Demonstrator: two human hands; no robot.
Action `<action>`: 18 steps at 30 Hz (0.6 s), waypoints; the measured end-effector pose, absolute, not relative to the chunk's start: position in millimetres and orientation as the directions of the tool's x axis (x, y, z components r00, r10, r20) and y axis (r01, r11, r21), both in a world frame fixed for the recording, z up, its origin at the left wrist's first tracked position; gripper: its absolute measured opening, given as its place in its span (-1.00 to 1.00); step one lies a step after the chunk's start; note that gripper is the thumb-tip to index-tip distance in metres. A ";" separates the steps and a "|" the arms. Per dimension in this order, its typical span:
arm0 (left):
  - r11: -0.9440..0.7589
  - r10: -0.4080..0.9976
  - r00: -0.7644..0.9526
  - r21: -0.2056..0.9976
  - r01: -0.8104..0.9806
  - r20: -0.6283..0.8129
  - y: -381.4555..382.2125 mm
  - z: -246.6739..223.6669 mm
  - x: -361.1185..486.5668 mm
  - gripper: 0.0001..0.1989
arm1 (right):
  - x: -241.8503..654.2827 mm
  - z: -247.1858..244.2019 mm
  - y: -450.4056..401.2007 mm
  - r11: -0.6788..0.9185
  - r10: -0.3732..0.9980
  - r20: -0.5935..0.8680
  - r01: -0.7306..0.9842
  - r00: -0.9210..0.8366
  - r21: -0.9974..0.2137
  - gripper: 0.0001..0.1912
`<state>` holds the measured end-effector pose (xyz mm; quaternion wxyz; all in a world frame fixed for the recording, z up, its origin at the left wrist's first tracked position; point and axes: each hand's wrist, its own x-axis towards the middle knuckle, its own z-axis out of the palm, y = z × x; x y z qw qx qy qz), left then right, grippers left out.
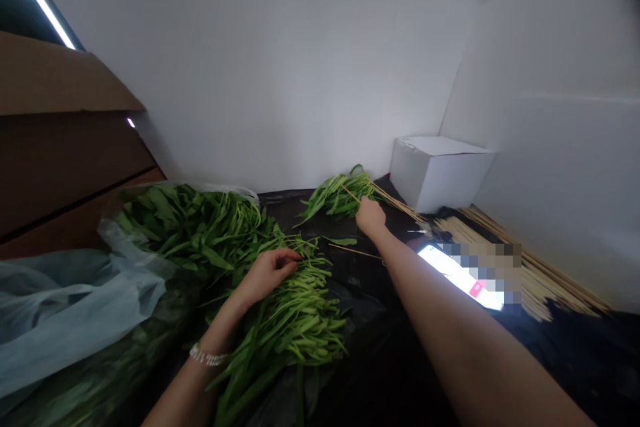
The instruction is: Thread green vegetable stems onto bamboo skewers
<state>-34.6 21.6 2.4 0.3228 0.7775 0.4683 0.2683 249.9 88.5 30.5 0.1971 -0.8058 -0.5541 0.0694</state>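
My left hand (267, 273) lies curled over a large heap of long-stemmed leafy greens (295, 320) in the lower middle, its fingers on the yellow-green stems. A beaded bracelet (207, 355) circles that wrist. My right hand (370, 217) reaches forward to a smaller bunch of greens (337, 197), among thin wooden sticks (395, 203). Its fingers are hidden behind the back of the hand. A loose stick (355, 251) lies on the black sheet (380, 340) between my hands.
More greens (190, 227) fill a pale plastic bag (65, 300) at the left, below a cardboard box (60, 120). A white box (440, 173) stands against the wall. A lit phone screen (450, 273) and a pile of wooden sticks (520, 260) lie at the right.
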 end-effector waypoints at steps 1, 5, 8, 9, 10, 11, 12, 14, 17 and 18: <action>-0.354 0.902 0.416 0.751 0.557 0.116 21.8 2.1 -35.0 -0.70 | 253.4 31.2 90.3 -0.305 0.910 0.144 0.864 0.388 -0.401 -0.63; -0.354 0.904 0.411 0.744 0.567 0.116 22.8 1.4 -36.1 -0.70 | 277.0 23.2 101.0 -0.347 0.841 0.234 0.817 0.489 -0.460 -0.66; -0.343 0.908 0.405 0.746 0.571 0.107 23.2 1.3 -36.8 -0.69 | 295.0 11.8 109.5 -0.390 0.811 0.233 0.793 0.537 -0.468 -0.67; -0.339 0.908 0.406 0.750 0.567 0.103 23.1 1.2 -37.0 -0.69 | 299.5 8.2 111.4 -0.403 0.803 0.232 0.787 0.549 -0.468 -0.66; -0.337 0.907 0.408 0.755 0.562 0.100 22.9 1.0 -37.2 -0.69 | 303.0 5.3 112.6 -0.417 0.792 0.232 0.778 0.565 -0.469 -0.66; -0.334 0.907 0.409 0.759 0.559 0.098 22.6 0.8 -37.2 -0.68 | 305.1 3.2 113.2 -0.432 0.777 0.240 0.771 0.581 -0.469 -0.64; -0.331 0.907 0.409 0.763 0.556 0.095 22.2 0.7 -37.0 -0.68 | 305.9 2.1 113.3 -0.439 0.761 0.263 0.769 0.594 -0.465 -0.63; -0.323 0.910 0.406 0.768 0.554 0.090 21.2 1.3 -36.2 -0.69 | 302.3 3.8 112.2 -0.422 0.734 0.338 0.785 0.590 -0.453 -0.61; -0.310 0.917 0.388 0.782 0.541 0.094 20.5 4.5 -35.1 -0.70 | 285.1 13.5 106.5 -0.284 0.807 0.371 0.852 0.460 -0.439 -0.66; -0.303 0.920 0.380 0.792 0.530 0.098 20.6 6.1 -35.2 -0.70 | 277.3 17.0 102.8 -0.201 0.871 0.326 0.873 0.367 -0.445 -0.69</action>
